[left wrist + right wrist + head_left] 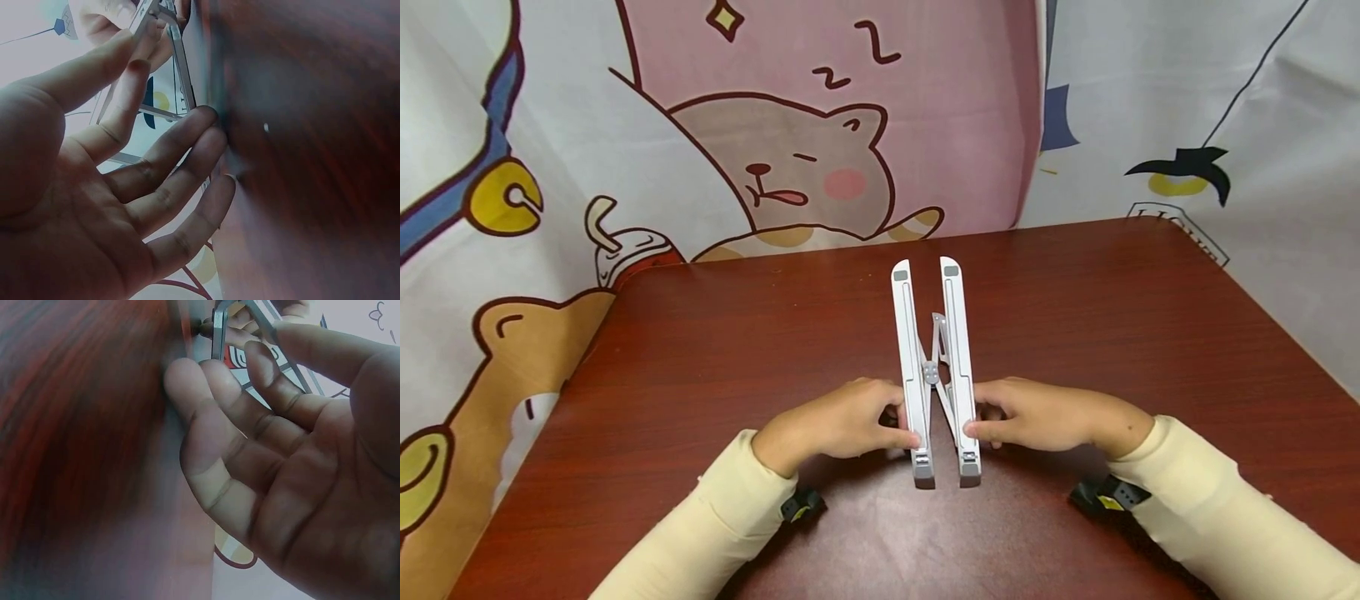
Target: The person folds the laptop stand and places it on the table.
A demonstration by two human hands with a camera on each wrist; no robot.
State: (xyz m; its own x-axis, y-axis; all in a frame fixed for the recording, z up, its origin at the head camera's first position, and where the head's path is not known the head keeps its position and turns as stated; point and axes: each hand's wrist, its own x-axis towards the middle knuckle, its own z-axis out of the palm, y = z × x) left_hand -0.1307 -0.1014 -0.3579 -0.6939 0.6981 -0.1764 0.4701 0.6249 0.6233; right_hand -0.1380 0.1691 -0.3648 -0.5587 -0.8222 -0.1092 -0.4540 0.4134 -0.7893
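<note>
A silver-white folding laptop stand (958,333) is on the table, its two long rails a narrow gap apart and joined by a pivot with crossed struts (931,372). My left hand (850,421) pinches the left rail near its close end, thumb on top and index finger underneath. Opposite it, my right hand (1045,417) pinches the right rail the same way. In the left wrist view, the other fingers (187,187) bend loosely beside the tabletop. The right wrist view shows the stand's metal frame (219,331) by the thumb and index finger. Grey pads cap the rail ends.
The stand is at the middle of a dark red-brown wooden table (760,333). Behind the table hangs a cartoon-printed cloth (962,125), which also drapes along both sides. Each wrist carries a dark strapped camera (802,505) below a cream sleeve (715,517).
</note>
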